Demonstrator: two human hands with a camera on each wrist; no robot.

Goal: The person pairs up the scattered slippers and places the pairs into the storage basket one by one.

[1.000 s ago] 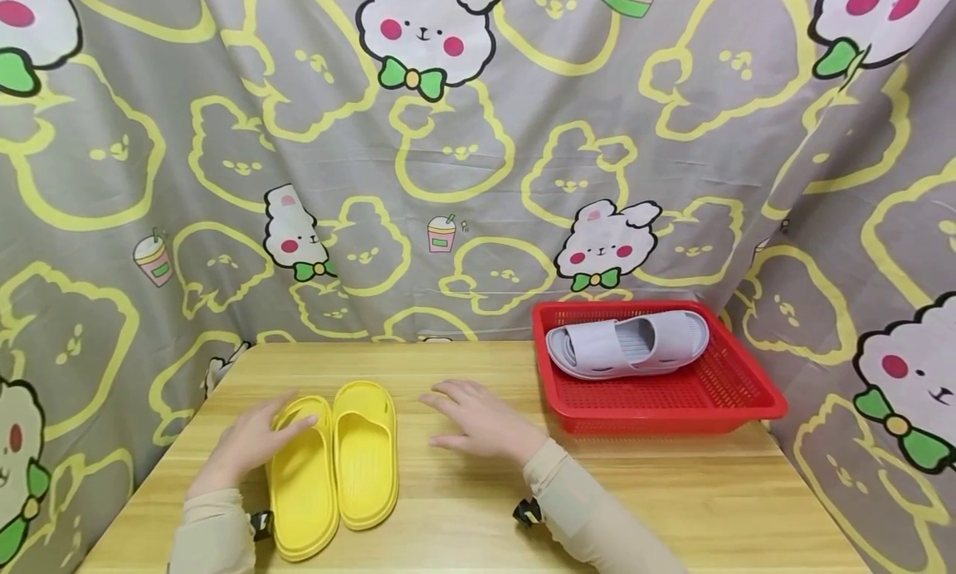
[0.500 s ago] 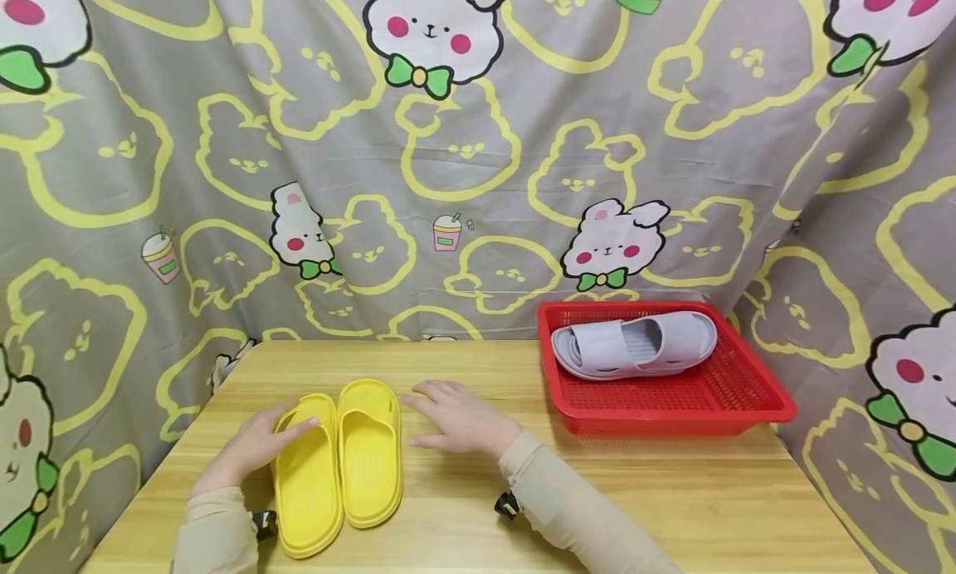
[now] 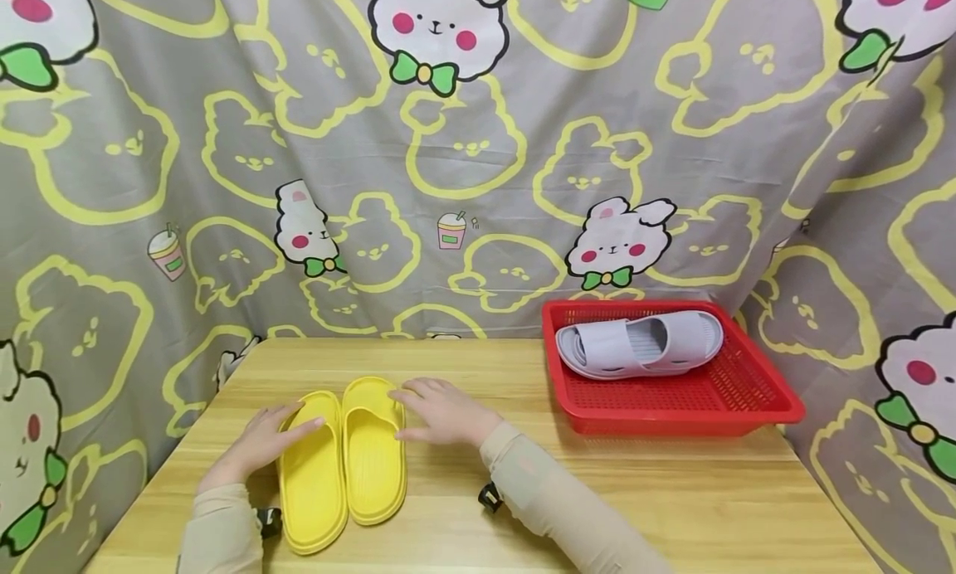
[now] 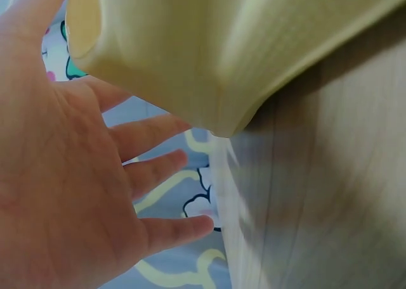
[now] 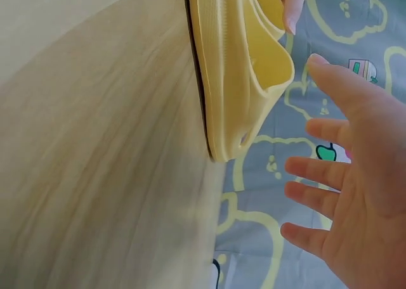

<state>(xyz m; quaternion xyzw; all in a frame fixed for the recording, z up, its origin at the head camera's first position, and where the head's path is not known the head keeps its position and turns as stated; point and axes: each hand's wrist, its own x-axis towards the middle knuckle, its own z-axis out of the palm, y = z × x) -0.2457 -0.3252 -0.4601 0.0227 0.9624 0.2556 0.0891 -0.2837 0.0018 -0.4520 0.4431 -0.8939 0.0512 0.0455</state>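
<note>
A pair of yellow slippers lies side by side on the table, toes pointing away from me. My left hand (image 3: 252,448) is at the outer side of the left slipper (image 3: 314,491), its thumb over the strap. In the left wrist view, that hand's fingers (image 4: 152,173) are spread beside the slipper's toe (image 4: 165,73). My right hand (image 3: 448,412) is at the outer side of the right slipper (image 3: 375,466), fingertips overlapping its toe edge. The right wrist view shows its fingers (image 5: 317,168) spread and uncurled, a small gap from the yellow slipper (image 5: 222,73).
At the back right of the wooden table (image 3: 478,508) stands a red perforated basket (image 3: 672,420). Grey-lilac slippers (image 3: 605,346) lie in it, at its far side. A grey cartoon-print curtain (image 3: 478,143) encloses the back and sides.
My right hand has moved left, from bare table to the right slipper's edge. The left hand stays by the left slipper. The head view has shifted slightly; slippers and basket keep their places.
</note>
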